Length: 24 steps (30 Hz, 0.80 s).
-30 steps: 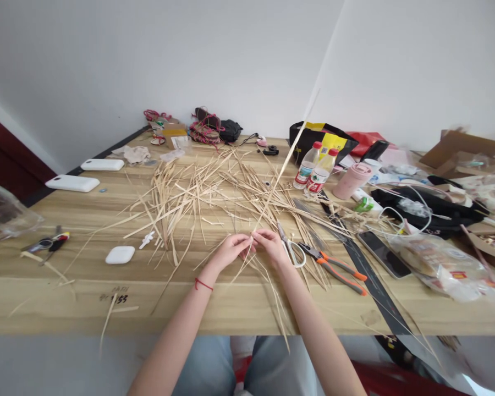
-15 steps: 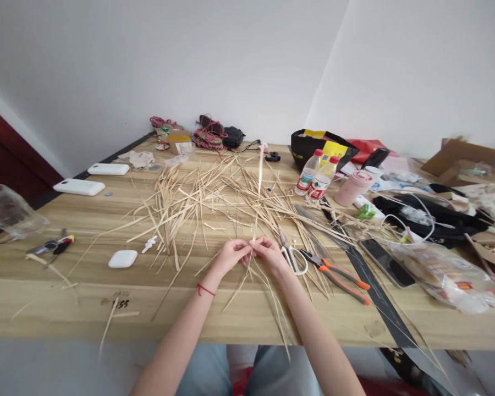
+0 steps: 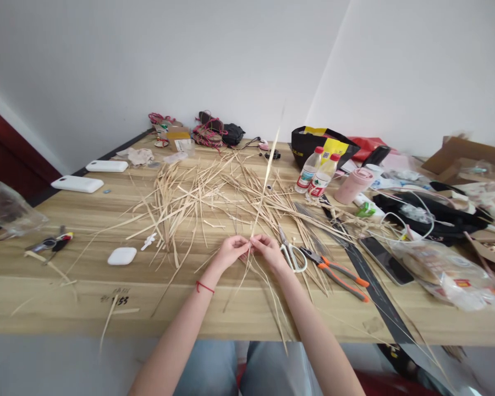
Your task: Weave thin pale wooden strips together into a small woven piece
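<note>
My left hand (image 3: 230, 251) and my right hand (image 3: 267, 249) meet near the table's front edge, both pinched on the same thin straw strips (image 3: 266, 181). One long strip rises from my fingers up and to the right, its tip blurred. More strips hang from my hands over the table edge. A wide heap of loose straw (image 3: 198, 195) spreads just beyond my hands. My left wrist wears a red thread.
White-handled scissors (image 3: 291, 253) and orange pliers (image 3: 338, 272) lie right of my hands, then a phone (image 3: 385, 254) and a plastic bag (image 3: 445, 269). Two bottles (image 3: 315, 173) and a pink cup (image 3: 352, 186) stand farther back. A white earbud case (image 3: 121, 256) lies at left.
The long strip swung from leaning far right to upright, then tilted right again. My hands stayed together at the same spot, fingers working the strips.
</note>
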Tool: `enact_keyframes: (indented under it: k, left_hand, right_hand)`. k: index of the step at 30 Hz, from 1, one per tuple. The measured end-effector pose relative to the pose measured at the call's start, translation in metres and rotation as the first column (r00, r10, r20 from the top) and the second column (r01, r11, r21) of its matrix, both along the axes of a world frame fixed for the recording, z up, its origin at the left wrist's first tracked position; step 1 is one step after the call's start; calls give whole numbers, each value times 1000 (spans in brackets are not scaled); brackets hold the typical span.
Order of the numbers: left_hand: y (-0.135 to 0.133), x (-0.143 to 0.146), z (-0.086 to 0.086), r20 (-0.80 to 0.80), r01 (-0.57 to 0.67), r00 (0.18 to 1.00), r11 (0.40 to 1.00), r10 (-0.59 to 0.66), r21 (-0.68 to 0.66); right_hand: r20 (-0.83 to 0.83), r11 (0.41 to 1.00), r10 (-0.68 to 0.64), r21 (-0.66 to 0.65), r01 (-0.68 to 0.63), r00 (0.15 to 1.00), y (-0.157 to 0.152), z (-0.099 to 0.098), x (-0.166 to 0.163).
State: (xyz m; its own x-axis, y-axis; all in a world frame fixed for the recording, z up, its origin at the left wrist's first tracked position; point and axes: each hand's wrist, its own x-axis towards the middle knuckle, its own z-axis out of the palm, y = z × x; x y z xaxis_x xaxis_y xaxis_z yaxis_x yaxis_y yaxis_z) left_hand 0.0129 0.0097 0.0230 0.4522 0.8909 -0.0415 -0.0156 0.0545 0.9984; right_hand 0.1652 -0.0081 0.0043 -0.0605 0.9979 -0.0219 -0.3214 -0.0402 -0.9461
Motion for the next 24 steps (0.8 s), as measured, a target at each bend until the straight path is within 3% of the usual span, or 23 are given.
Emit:
enact_keyframes:
  k: [11, 14, 18, 24]
  left_hand:
    - [1, -7, 4, 25, 49, 999, 991, -47, -127]
    - [1, -8, 6, 11, 3, 1000, 994, -2, -113]
    - [3, -10, 6, 9, -81, 997, 995, 82, -59]
    - [6, -11, 4, 7, -67, 998, 995, 68, -77]
  right_hand:
    - [9, 999, -48, 15, 48, 999, -3, 3, -5]
    - [40, 998, -58, 34, 57, 997, -2, 5, -5]
    - [146, 999, -19, 39, 13, 989, -3, 8, -4]
    - [294, 999, 44, 10, -49, 955, -4, 7, 1]
